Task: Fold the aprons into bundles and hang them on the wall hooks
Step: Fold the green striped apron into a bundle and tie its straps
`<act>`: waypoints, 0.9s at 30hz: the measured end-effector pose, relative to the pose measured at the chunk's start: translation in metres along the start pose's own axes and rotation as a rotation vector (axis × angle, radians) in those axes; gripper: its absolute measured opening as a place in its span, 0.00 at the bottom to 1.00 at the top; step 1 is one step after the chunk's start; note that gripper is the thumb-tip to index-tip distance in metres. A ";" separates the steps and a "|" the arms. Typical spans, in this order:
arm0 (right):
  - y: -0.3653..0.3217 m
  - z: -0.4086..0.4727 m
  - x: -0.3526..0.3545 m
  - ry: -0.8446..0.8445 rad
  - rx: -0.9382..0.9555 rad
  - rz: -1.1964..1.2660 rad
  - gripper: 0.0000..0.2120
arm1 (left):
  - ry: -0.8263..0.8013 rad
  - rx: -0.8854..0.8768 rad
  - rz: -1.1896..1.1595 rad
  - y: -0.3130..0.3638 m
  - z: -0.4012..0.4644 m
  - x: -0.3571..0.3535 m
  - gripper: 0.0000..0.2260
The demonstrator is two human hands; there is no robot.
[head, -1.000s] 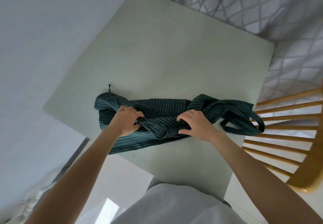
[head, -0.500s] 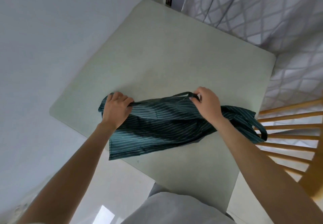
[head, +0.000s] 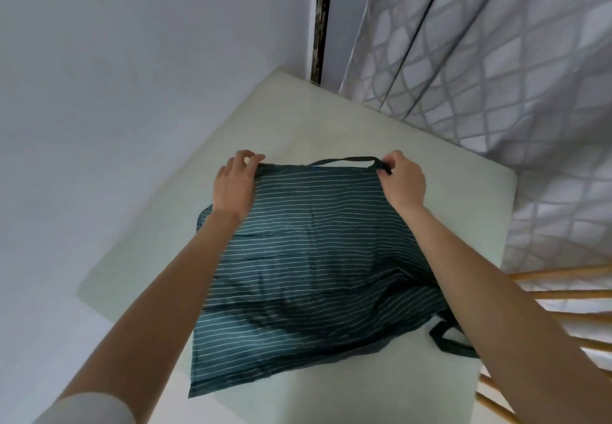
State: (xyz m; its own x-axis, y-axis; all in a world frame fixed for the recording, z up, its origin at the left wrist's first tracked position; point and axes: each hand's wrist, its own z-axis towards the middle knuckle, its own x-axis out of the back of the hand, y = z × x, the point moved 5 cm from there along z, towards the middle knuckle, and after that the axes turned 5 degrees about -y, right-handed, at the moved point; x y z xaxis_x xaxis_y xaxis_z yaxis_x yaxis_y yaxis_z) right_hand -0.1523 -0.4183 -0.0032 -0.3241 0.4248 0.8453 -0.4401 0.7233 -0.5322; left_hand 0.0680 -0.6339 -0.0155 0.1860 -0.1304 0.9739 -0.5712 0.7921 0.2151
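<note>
Pinching the striped apron (head: pixel 308 258) at its two far corners, your left hand (head: pixel 233 185) and right hand (head: pixel 402 181) each keep a closed grip on the top hem, presumably so it lies flat on the counter (head: pixel 430 165) for folding.

L hand (head: pixel 233 185), R hand (head: pixel 403 181), both pinching (arms outstretched)
</note>
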 end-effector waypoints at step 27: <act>0.011 0.050 -0.162 -0.394 0.288 -0.462 0.22 | -0.396 0.298 -0.055 -0.108 0.015 -0.122 0.18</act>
State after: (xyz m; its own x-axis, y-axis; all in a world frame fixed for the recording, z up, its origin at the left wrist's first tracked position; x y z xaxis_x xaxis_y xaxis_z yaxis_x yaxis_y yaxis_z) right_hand -0.1463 -0.5064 -0.1486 -0.3060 -0.1632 0.9380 -0.7952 0.5855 -0.1575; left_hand 0.0954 -0.7127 -0.1566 -0.0629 -0.4297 0.9008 -0.7834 0.5804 0.2221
